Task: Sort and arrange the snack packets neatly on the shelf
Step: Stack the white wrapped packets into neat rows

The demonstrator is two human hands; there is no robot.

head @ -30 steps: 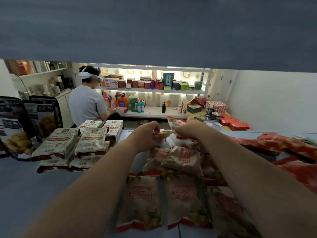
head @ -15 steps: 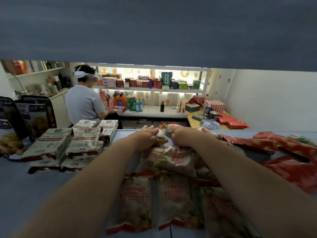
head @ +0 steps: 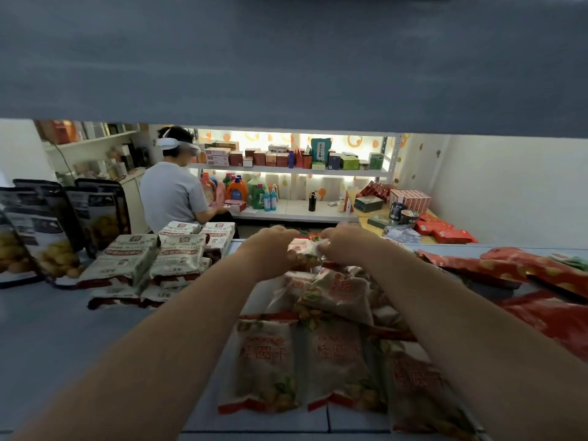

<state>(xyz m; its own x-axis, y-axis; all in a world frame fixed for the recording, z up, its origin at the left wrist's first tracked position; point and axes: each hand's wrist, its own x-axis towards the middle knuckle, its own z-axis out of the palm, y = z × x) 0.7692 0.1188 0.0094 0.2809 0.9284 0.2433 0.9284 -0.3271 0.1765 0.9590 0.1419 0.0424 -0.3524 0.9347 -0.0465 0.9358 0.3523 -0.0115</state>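
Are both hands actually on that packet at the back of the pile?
Touching. The head view shows the left hand and right hand pinching opposite edges of the same packet, fingers curled onto it, no gap.

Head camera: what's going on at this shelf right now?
A person is sorting snacks on a blue shelf. The left hand and right hand both pinch one snack packet behind a loose pile. Three matching packets lie flat in a row in front. White packets are stacked to the left, and red packets lie loose to the right. Another person faces other shelves in the background.
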